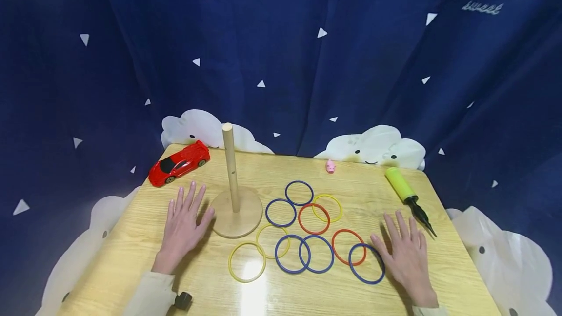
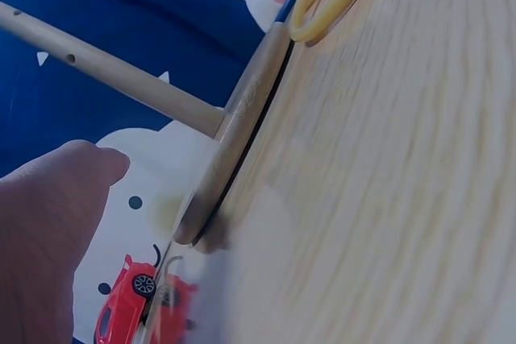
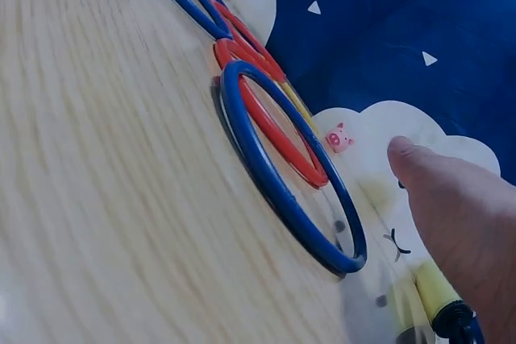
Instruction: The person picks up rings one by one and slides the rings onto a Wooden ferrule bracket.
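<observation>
My left hand (image 1: 181, 226) is spread with straight fingers over the table's left side, holding nothing, its thumb beside the round base (image 1: 250, 221) of a wooden peg stand (image 1: 231, 169). On the right, my right hand (image 1: 406, 257) also lies spread and bare, its thumb tip close to a blue ring (image 1: 384, 262). That blue ring overlaps a red ring (image 1: 333, 247). Several more blue, red and yellow rings lie flat between the hands, including a yellow ring (image 1: 230, 263) nearest the front. In the right wrist view the blue ring (image 3: 278, 199) leans over the red one.
A red toy car (image 1: 180, 164) stands at the back left. Near the back edge sits a small pink pig (image 1: 331, 166). A yellow-green hand pump (image 1: 400, 185) with a black nozzle lies beyond my right hand. Behind the wooden table (image 1: 210, 291) hangs a dark blue curtain (image 1: 281, 62).
</observation>
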Demonstrator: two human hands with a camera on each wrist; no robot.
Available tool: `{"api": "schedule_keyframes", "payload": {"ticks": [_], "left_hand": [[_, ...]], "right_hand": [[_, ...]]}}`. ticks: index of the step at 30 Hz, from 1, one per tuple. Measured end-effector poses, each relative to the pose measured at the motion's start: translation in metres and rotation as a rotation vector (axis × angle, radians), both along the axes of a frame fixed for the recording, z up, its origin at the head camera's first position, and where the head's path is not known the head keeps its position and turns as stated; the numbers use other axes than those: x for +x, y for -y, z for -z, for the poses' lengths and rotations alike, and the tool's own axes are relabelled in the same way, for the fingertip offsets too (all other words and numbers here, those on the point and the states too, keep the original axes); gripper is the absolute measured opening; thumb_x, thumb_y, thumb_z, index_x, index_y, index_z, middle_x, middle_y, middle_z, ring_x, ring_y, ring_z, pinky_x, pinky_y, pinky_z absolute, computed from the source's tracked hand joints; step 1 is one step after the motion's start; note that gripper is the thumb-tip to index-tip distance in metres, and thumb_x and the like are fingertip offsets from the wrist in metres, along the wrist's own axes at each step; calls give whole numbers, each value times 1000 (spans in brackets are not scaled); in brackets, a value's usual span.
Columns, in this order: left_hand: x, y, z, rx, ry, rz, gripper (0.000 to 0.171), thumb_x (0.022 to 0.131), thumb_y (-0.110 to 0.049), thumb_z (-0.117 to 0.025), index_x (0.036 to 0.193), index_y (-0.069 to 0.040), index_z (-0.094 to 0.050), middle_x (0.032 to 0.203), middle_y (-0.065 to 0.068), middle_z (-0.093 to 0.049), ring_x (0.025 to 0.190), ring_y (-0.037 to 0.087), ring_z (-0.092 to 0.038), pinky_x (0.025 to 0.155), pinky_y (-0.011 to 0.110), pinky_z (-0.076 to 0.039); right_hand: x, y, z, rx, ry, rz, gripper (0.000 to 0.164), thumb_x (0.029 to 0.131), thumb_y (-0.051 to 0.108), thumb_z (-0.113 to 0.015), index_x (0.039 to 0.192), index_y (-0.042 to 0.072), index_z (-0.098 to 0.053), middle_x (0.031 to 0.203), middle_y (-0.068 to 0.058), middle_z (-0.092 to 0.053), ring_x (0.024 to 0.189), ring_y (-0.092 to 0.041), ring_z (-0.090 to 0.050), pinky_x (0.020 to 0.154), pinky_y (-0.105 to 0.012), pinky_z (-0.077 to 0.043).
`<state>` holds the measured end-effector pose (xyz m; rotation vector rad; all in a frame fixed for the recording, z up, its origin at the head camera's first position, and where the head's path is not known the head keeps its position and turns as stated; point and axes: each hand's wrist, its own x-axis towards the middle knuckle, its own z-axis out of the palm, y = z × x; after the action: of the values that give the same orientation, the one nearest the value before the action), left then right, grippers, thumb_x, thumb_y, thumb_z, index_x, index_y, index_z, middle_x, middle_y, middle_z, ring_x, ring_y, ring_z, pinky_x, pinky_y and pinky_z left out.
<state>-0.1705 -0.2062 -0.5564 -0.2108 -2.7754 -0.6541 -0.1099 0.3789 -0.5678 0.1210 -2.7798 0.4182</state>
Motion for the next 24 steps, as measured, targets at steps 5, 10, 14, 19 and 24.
{"api": "schedule_keyframes", "payload": {"ticks": [5,10,14,19,24], "left_hand": [[0,-5,2,10,22,19,75,105,-53,-53,167,-19,-29,174,15,-19,159,45,-7,122,71,-9],[-4,-11,9,62,60,53,78,104,-53,-56,168,-18,-27,174,16,-17,158,48,-10,123,71,-10],[-11,-13,18,127,85,102,81,105,-53,-55,168,-12,-23,173,21,-15,158,48,-12,123,69,-15],[-18,-10,30,170,90,135,82,105,-51,-55,166,-6,-24,172,22,-20,158,45,-18,124,66,-19],[-21,-9,38,107,87,142,81,104,-53,-56,164,-4,-32,169,18,-29,157,41,-24,125,62,-20]], "right_hand": [[13,11,0,-88,46,-74,81,100,45,-66,167,21,-28,171,-21,-22,159,-48,-5,112,-81,-14],[29,22,5,-218,96,-130,92,92,42,-78,167,22,-28,171,-19,-20,154,-54,-15,102,-84,-21],[38,24,11,-293,147,-114,102,87,42,-83,167,14,-26,168,-25,-21,148,-58,-20,101,-83,-23],[45,21,20,-268,232,-58,112,80,55,-86,163,5,-28,160,-27,-36,142,-54,-32,99,-79,-30],[49,21,24,-228,234,-15,105,75,62,-87,153,4,-46,143,-21,-50,130,-45,-45,96,-68,-38]]}}
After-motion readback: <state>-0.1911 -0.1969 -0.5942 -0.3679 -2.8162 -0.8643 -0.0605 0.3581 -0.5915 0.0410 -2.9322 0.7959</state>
